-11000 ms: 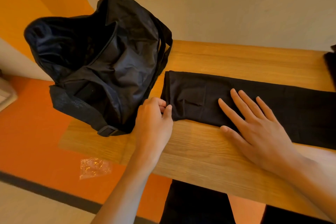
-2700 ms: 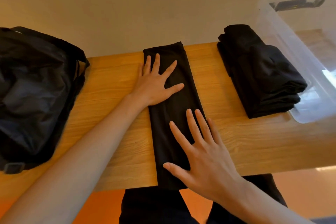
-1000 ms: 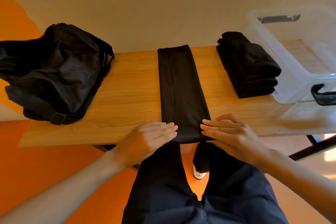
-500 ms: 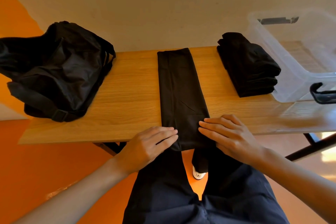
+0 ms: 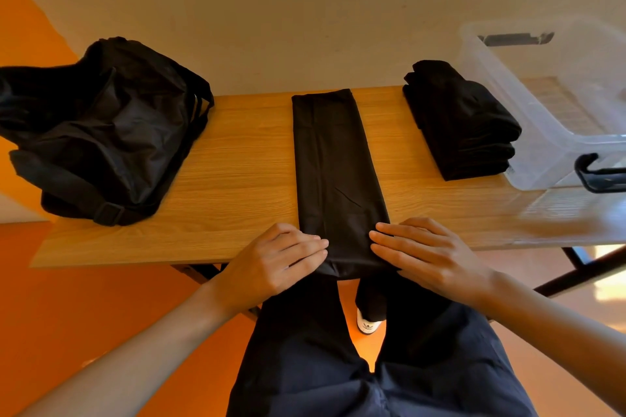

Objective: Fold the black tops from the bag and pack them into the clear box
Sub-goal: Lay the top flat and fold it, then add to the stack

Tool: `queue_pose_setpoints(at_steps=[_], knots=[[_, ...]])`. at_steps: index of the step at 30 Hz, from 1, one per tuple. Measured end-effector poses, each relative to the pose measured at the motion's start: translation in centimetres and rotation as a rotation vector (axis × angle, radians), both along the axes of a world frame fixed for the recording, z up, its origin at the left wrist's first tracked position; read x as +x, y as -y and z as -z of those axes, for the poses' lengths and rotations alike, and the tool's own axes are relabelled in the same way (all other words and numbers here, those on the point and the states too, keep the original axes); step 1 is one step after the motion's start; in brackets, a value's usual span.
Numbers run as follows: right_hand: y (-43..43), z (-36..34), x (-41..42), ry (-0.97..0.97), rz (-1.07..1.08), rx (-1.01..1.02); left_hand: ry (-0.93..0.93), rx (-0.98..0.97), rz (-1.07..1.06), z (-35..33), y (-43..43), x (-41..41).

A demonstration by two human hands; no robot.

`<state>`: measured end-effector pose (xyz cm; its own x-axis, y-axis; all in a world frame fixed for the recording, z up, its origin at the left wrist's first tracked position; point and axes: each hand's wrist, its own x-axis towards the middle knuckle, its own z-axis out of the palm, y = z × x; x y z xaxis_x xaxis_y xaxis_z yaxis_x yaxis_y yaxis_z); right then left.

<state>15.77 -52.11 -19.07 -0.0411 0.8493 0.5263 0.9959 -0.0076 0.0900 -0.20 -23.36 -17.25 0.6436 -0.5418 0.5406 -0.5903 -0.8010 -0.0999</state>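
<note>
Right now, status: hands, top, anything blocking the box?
Left hand, right hand hold black top at its near end. Top folded to a long strip, unpacked. Folded stack lies between it and clear box.

Both hands left the flat of the black top (image 5: 335,162), where they had pressed it, and drew back to its near end at the table (image 5: 135,247) edge. The left hand (image 5: 274,264) took one corner and the right hand (image 5: 430,257) the other, thumbs apparently underneath, and the end bunched slightly.

black top (image 5: 335,179), black stack (image 5: 460,122), black bag (image 5: 101,132); clear box (image 5: 528,105); light wood-grain counter (image 5: 237,186); orange floor (image 5: 84,308); navy trousers (image 5: 372,382).
</note>
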Motion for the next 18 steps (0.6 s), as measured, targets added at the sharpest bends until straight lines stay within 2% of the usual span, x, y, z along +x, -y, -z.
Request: queue_pose_setpoints(at_steps=[5, 11, 18], knots=[[0.0, 0.0, 0.0, -0.049, 0.012, -0.006, 0.016, 0.003, -0.027, -0.1, -0.1, -0.2], [-0.2, -1.4, -0.6, -0.252, 0.039, 0.037, -0.003, -0.040, -0.050, -0.8, -0.5, -0.4], [-0.3, -2.8, -1.1, -0.456, 0.110, 0.149, -0.074, -0.278, -0.076, -2.5, -0.5, -0.4]])
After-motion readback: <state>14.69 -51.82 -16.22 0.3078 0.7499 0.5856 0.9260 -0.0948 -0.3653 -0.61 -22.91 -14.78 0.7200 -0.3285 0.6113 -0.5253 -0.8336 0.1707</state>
